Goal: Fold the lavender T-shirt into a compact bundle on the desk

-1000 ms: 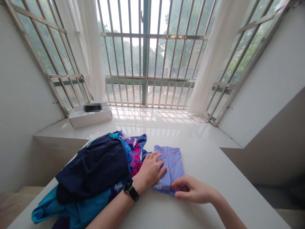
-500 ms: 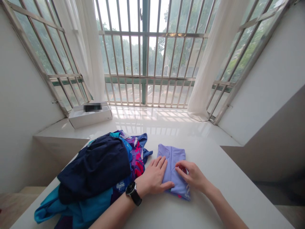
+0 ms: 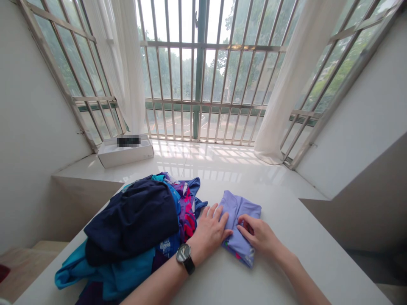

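smooth cloth shirt (image 3: 243, 209), glossy white windowsill (image 3: 206, 163)

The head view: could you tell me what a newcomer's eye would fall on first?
A bright barred window fills the top of the view. Below it, a heap of clothes sits on a white table, and to its right the left hand and right hand rest on a folded lilac garment.
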`<action>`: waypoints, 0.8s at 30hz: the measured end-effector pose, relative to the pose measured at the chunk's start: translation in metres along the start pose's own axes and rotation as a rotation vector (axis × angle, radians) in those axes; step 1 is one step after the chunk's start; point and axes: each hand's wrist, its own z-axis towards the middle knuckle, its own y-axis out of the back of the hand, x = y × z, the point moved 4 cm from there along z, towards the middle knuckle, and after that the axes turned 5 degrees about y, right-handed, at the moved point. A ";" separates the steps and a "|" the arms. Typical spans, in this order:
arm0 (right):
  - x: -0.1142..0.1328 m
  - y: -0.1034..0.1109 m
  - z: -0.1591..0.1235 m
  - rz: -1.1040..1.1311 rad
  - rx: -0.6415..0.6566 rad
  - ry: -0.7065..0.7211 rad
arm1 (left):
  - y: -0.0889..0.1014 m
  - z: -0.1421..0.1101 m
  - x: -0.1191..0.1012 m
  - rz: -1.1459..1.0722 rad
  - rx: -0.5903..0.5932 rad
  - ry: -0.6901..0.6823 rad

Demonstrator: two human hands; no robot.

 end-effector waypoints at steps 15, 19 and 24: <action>0.011 -0.003 -0.005 0.305 0.125 -0.059 | 0.012 -0.001 -0.005 -0.153 0.083 0.068; 0.012 -0.006 -0.007 0.402 0.180 -0.103 | 0.012 -0.003 -0.002 -0.179 0.138 0.048; 0.014 -0.007 -0.007 0.477 0.208 -0.154 | 0.008 -0.006 -0.001 -0.164 0.161 -0.009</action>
